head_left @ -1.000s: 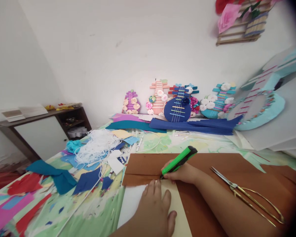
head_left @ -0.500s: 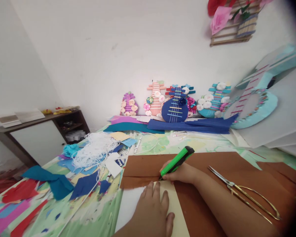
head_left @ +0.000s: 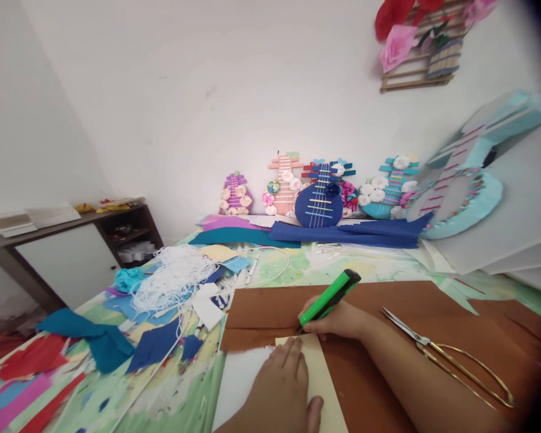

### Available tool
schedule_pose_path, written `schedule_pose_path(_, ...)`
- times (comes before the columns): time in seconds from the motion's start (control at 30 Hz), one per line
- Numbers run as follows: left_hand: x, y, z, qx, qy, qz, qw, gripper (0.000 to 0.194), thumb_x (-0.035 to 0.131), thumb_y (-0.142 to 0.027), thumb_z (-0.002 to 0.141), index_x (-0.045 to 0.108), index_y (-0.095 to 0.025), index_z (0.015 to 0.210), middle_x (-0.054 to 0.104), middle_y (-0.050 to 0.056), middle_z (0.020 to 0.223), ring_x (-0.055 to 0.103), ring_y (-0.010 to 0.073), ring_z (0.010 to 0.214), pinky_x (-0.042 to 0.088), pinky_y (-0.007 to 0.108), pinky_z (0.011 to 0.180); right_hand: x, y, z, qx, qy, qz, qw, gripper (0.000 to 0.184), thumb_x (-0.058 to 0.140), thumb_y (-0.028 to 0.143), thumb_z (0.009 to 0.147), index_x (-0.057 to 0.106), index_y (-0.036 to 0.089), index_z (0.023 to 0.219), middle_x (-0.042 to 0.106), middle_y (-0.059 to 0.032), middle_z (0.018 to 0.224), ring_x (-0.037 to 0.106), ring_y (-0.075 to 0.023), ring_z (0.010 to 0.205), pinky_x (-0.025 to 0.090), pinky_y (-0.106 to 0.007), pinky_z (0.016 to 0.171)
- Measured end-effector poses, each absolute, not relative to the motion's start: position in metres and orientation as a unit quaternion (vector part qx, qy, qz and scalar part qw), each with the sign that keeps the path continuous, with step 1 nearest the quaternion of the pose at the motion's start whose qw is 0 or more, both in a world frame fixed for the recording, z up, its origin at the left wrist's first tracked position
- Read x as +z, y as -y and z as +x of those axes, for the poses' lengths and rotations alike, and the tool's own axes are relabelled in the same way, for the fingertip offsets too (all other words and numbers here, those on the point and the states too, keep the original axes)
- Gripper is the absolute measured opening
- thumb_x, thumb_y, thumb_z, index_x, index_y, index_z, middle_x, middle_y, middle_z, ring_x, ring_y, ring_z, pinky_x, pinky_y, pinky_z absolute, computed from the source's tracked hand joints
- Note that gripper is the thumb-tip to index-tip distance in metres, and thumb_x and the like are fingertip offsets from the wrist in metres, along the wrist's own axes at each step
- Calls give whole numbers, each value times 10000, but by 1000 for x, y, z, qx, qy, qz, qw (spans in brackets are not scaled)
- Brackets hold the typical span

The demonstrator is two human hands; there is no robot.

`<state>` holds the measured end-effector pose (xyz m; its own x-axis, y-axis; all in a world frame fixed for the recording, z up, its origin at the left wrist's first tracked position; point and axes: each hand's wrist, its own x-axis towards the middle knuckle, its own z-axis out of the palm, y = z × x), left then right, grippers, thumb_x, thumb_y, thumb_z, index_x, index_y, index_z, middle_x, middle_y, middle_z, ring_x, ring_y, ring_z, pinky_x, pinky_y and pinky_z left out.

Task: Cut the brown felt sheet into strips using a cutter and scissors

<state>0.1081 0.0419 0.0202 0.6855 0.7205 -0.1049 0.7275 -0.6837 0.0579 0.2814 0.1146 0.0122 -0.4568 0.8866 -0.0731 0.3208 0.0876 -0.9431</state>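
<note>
Lying at the far left of the table [head_left: 193, 385] are a red scrap [head_left: 36, 353], a teal scrap [head_left: 92, 337] and a navy scrap [head_left: 155, 343], with a loose heap of white cord [head_left: 174, 279] beyond the navy one. To their right, a white sheet [head_left: 238, 385] shows beside the left hand [head_left: 277, 385], which lies palm down with its fingers outstretched on a strip of cream paper [head_left: 320, 373], grasping nothing. The strip looks thin, light and fairly stiff, likely to slide if nudged, so flat pressure near its far edge should steady it better than a pinch. Farther right, the fingers of the right hand [head_left: 336, 319] are closed around a green marker [head_left: 331, 294], low on its barrel. The marker leans to the right, its tip just past the strip's far edge, over a brown sheet [head_left: 388, 294]; whether it touches cannot be told. It seems light and rigid, its thick barrel perhaps a little slick, best gripped low, near the tip. The brown sheet appears soft enough to crease and would be safest taken by its edges. Rightmost, scissors [head_left: 421, 341] rest on it, hard metal, best lifted by their gold handles.
</note>
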Motion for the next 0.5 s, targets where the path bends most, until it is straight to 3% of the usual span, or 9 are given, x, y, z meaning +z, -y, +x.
schedule_pose_path(0.2, 18, -44, 105, -10, -381, 923, 51, 531, 393, -398, 814, 431, -19, 1183, 321, 224, 1251, 299, 332, 1149, 283, 431, 917, 15, -116, 288, 503, 690, -446, 269, 191, 621, 236, 616, 580, 161, 788, 530, 46, 507, 491, -85, 438, 398, -188, 447)
schedule_pose_path(0.5, 27, -42, 107, -46, -399, 912, 82, 518, 377, -411, 825, 382, -95, 1235, 271, 206, 1290, 250, 330, 1171, 246, 459, 926, 11, -119, 291, 493, 695, -455, 258, 211, 625, 256, 605, 569, 159, 784, 513, 50, 505, 457, -71, 415, 365, -173, 412)
